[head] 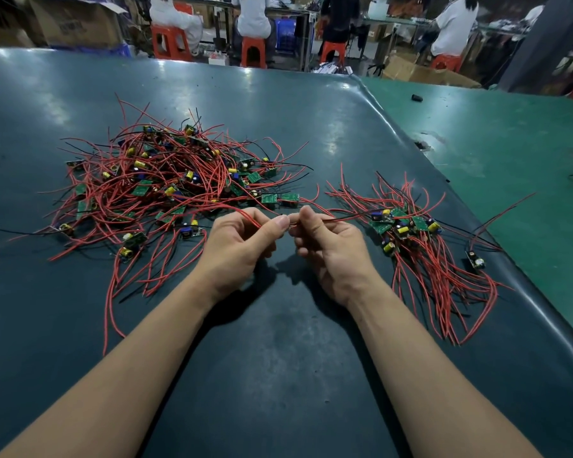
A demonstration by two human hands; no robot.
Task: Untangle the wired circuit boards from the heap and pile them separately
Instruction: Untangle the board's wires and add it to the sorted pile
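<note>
While pinching one red wire (250,219) between them, left hand (242,239) and right hand (325,244) nearly touching. Wire running toward ten o'clock into heap (166,180), nearer left; sorted pile (417,246) at three o'clock, nearer right, on bench (278,358).

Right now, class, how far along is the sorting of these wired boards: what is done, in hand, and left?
Done: a small sorted pile lies on the right, with one board lying apart beside it. In hand: the left hand and right hand pinch red wires between them. Left: the big heap on the left, far larger, so most remains.
</note>
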